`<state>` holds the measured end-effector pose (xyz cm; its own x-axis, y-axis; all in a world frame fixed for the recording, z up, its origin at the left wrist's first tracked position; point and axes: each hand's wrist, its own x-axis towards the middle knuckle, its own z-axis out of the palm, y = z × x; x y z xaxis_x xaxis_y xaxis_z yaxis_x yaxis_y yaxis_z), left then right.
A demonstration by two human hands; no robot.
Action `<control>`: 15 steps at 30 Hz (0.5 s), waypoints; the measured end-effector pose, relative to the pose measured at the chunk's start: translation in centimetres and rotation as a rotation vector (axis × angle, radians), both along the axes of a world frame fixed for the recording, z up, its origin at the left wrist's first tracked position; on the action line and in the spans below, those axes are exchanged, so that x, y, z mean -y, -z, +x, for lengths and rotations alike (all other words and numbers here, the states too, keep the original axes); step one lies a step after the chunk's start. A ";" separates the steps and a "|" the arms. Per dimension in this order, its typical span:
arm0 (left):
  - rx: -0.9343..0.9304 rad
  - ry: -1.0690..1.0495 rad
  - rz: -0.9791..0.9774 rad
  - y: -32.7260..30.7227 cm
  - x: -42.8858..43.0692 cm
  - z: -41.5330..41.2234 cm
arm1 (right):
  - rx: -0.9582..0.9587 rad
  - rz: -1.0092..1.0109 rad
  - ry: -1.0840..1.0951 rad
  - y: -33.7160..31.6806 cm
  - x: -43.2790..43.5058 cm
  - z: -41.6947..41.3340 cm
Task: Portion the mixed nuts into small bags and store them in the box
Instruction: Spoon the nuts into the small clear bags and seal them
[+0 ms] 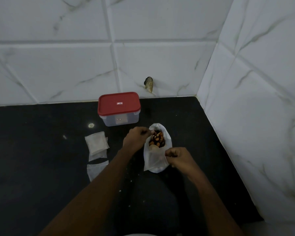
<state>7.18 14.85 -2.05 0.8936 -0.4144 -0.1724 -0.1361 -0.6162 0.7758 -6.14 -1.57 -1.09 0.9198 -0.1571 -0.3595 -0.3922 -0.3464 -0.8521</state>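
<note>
Head view: the nut bag (166,138), thin white plastic, stands open on the black counter (41,150) just right of centre, with the mixed nuts (157,139) showing inside. Its rim is pinched at 10 o'clock by the left hand (136,137), fingers curled. At 5 o'clock, what appears to be a translucent small bag (154,160) is pinched against it by the right hand (175,156).

The film is judged light, limp and slippery. The nuts are loose and easily spilled, so hold is best taken at the rims, with the mouth kept upward.

Spare bags (96,142) lie flat at 9 o'clock of the nut bag. The box (119,119), with its red lid (119,103) on, stands at 11 o'clock.
</note>
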 end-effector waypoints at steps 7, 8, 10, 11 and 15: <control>-0.157 0.305 -0.113 -1.6 -2.8 -2.3 | 0.051 0.028 -0.075 0.1 -1.1 1.0; -0.133 0.360 0.001 -1.9 -3.0 -2.6 | 0.062 0.042 -0.082 0.1 -1.3 1.2; 0.015 0.432 0.253 -2.2 -3.1 -3.1 | 0.073 0.078 -0.076 -0.1 -1.7 1.6; 0.113 0.437 0.332 -2.0 -3.0 -3.3 | 0.070 0.078 -0.072 -0.2 -1.9 1.8; 0.248 0.317 0.257 -1.0 -3.0 -3.8 | 0.067 0.105 -0.114 -1.2 -1.8 2.3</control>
